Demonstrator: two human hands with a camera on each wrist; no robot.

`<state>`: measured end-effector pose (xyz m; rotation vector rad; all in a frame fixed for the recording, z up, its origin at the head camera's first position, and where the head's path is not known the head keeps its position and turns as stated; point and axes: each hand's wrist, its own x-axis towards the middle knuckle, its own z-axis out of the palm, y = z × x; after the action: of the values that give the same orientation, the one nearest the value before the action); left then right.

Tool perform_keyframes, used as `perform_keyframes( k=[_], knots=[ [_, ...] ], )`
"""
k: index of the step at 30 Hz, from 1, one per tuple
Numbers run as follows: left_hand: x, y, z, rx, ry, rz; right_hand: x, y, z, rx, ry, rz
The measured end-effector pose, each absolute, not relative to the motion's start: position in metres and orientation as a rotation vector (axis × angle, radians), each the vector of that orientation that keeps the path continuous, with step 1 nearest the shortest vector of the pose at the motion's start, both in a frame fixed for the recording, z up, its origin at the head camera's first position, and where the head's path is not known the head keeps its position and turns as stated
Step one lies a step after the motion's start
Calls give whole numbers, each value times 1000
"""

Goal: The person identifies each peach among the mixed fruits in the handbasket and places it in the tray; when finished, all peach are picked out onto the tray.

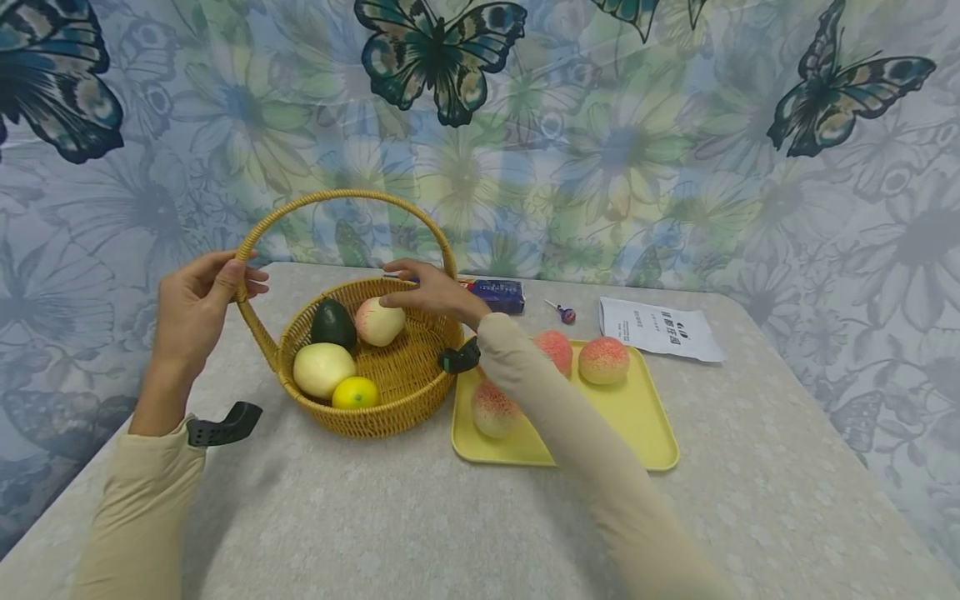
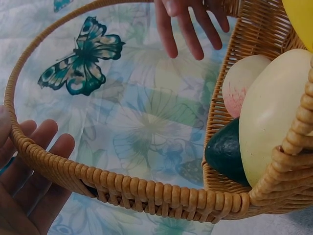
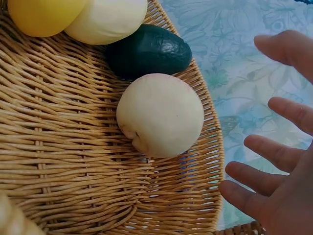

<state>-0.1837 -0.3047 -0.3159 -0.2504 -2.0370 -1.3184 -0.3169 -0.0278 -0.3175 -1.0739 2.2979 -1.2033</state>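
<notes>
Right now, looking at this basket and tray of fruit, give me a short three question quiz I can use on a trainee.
1. True or false: the left hand grips the handle of the basket.
2. How many peaches lie on the yellow tray? A) one B) three C) five
3. Fill in: the right hand hovers with fingers spread above the ____ in the basket.

Key:
1. True; its fingers curl round the handle's left side.
2. B; three lie on the tray, one partly behind the sleeve.
3. Peach; it lies beside the avocado, and the hand holds nothing.

The basket is rough woven wicker, the tray smooth matt plastic, the avocado dull-skinned.
</notes>
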Motion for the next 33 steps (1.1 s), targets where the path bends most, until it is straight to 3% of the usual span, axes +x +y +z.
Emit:
perform_keyframes(
  k=[11,33],
  knots=[
    [-179,-303,-317,-245,-2045,-1304,-317,-34,-332,-957,2398,-1285],
    [-178,-303,-315,-258,-2033,-1316,-314,-48,-337,-977,2380,-1259]
  ],
)
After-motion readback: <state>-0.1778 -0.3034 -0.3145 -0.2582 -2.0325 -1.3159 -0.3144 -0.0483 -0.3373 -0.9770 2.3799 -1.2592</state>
